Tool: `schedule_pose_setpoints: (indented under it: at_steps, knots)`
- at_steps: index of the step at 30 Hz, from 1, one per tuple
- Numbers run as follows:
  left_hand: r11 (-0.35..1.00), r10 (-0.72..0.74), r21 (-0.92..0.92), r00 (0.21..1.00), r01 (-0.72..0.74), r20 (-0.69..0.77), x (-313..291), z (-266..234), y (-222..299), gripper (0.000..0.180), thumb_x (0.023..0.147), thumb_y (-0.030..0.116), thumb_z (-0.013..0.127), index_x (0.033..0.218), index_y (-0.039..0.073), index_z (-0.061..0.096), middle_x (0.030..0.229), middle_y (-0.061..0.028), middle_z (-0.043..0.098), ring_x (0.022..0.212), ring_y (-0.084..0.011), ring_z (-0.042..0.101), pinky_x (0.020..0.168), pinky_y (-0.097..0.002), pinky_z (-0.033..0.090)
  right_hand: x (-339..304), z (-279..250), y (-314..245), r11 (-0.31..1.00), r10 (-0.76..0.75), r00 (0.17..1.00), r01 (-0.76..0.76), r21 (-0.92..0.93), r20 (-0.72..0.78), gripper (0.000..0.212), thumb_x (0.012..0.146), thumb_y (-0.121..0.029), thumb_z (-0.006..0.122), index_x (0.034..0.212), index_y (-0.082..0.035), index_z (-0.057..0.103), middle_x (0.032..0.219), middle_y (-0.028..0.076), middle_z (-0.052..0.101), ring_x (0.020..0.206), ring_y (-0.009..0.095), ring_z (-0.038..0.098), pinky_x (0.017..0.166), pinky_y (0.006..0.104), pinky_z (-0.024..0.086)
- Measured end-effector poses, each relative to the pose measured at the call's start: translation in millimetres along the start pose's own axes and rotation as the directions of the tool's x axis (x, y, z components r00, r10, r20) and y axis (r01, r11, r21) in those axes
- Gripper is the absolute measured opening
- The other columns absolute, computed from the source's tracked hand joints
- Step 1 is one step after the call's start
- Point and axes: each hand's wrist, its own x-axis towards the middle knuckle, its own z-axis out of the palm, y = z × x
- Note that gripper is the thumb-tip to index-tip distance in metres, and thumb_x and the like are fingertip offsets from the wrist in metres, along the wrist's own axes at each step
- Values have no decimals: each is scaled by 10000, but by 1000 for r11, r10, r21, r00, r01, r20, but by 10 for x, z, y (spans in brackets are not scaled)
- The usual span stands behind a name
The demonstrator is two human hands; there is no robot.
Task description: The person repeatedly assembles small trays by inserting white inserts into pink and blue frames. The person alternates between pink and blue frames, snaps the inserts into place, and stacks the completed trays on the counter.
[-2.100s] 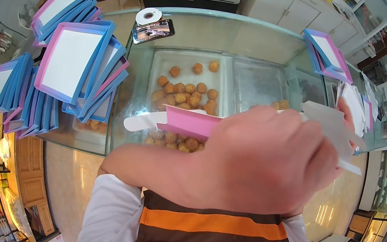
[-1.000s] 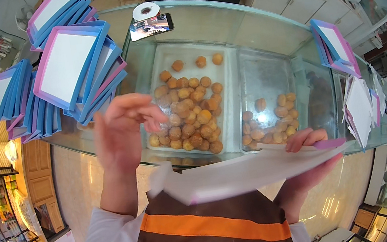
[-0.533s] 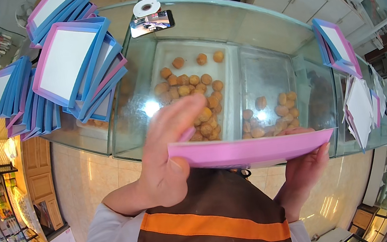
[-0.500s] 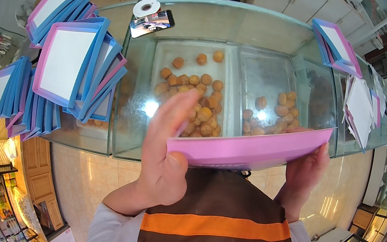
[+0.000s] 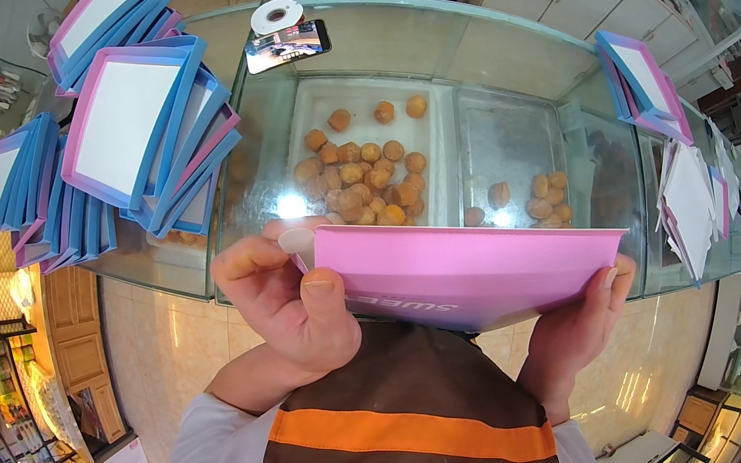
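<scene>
A pink cardboard box piece (image 5: 471, 264), shading to blue along its lower edge, is held up in front of my apron. My left hand (image 5: 282, 312) is closed at its left corner, the thumb against the pink side and the fingers around a small flap (image 5: 297, 242) with a rounded white end. My right hand (image 5: 582, 329) grips the right corner, its thumb on the near face. The far side of the cardboard is hidden from me.
A glass display counter (image 5: 491, 12) holds a white tray (image 5: 307, 97) and a clear tray (image 5: 504, 101) of round brown baked balls. On its top lie a phone (image 5: 287, 45) and a ribbon roll (image 5: 276, 16). Folded pink-and-blue boxes (image 5: 129, 124) stack at left; flat white sheets (image 5: 684, 204) lie at right.
My left hand has come down from its raised, spread pose and closed on the corner flap. The cardboard has tilted, showing more of its pink face. My right hand keeps its hold.
</scene>
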Motion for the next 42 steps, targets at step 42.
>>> schedule_pose_setpoints:
  at_steps: [42]
  knots:
    - [941, -302, -134, 950, 311, 85, 109, 130, 204, 230, 1066, 106, 554, 1243, -20, 478, 1060, -88, 651, 899, -78, 581, 807, -248, 479, -2, 152, -2, 995, -96, 964, 97, -11, -248, 303, 1077, -341, 529, 1134, -44, 550, 958, 55, 637, 873, 132, 611, 754, 273, 491]
